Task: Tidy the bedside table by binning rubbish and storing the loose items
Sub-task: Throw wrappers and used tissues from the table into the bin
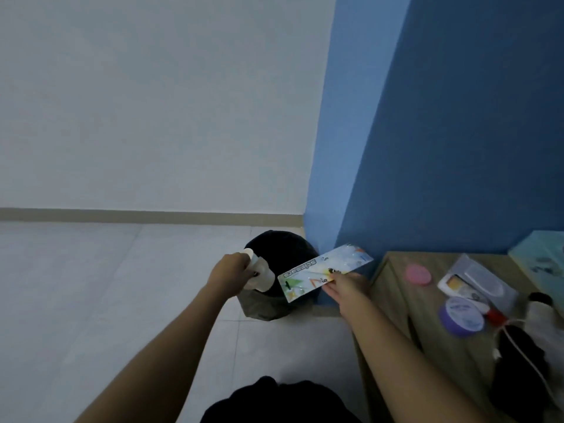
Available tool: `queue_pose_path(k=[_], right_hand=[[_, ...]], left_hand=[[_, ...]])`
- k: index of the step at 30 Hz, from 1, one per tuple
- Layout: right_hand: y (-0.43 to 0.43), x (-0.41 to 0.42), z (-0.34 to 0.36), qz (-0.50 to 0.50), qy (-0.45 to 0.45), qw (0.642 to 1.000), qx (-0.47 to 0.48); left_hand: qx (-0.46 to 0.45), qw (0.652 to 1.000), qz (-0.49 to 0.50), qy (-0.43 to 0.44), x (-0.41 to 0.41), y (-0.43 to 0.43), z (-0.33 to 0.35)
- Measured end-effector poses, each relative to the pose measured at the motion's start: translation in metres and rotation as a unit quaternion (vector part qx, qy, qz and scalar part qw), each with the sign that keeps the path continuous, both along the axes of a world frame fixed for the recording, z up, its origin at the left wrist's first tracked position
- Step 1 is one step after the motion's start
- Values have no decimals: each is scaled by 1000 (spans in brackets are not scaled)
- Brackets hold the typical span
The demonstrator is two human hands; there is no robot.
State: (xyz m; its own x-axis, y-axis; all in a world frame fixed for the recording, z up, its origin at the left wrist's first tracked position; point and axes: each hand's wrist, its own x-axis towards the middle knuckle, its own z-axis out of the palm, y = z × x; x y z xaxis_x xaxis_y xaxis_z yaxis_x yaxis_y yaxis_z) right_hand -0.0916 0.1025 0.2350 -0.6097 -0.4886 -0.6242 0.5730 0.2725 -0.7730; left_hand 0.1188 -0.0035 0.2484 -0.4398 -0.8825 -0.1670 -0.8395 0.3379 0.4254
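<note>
A bin (pixel 279 245) lined with a black bag stands on the floor in the corner, left of the wooden bedside table (pixel 393 288). My left hand (pixel 227 274) is over the bin's left rim, closed on a white crumpled piece of rubbish (pixel 261 274). My right hand (pixel 346 288) holds a long printed card package (pixel 320 271) flat over the bin's right side. On the table lie a pink round lid (pixel 418 274), a purple tape roll (pixel 462 315), a clear plastic packet (pixel 476 279) and a black-and-white soft toy (pixel 531 346).
A blue wall (pixel 442 132) rises behind the table and meets a white wall (pixel 152 102) at the corner. A light blue box (pixel 540 261) sits at the table's far right. Pale floor tiles (pixel 91 285) spread to the left. Dark clothing (pixel 274 401) fills the bottom middle.
</note>
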Motion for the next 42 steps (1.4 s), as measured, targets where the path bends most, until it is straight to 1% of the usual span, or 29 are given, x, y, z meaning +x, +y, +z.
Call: queue_pose_path(k=[3,5,8,9,11,12,13,15,17,18,25,29,33,37,40,42], right_hand=[[-53,9,-33,36,59,997,17],[-87,8,-62,38,60,997,19],[-128,2,-119,41,77,995,48],[-140,-5,-152,41,81,995,51],[-163,-24,-248,30,117,992,43],[-170,-25,-278,32,156,985,71],[-172,-22,-285,46,191,976,92],[-170,-14,-274,78,234,961,122],[-168,4,-223,115,270,942,161],[-169,3,-218,128,279,935,176],[-184,-13,-248,210,340,892,211],[-181,-14,-249,232,327,897,184],[-160,-18,-224,248,331,893,180],[-125,-24,-172,264,331,887,182],[-87,-32,-118,254,350,884,180],[-56,-42,-83,229,361,887,176]], left_hand=[[3,1000,18,8,-9,-29,-39],[11,1000,17,7,-25,-49,-63],[22,1000,21,-5,-50,-79,-99],[26,999,27,-12,-57,-90,-114],[23,999,36,-20,-65,-105,-134],[23,999,38,-23,-69,-112,-146],[27,999,39,-27,-72,-117,-156],[38,998,37,-39,-79,-127,-178],[46,997,36,-51,-84,-134,-199],[46,997,34,-52,-85,-137,-208],[43,996,17,-70,-97,-149,-259],[46,997,22,-64,-98,-146,-264],[25,997,-1,-69,-95,-134,-236],[6,996,-40,-77,-98,-111,-183],[-23,994,-84,-69,-114,-85,-123],[-54,990,-114,-61,-130,-64,-81]])
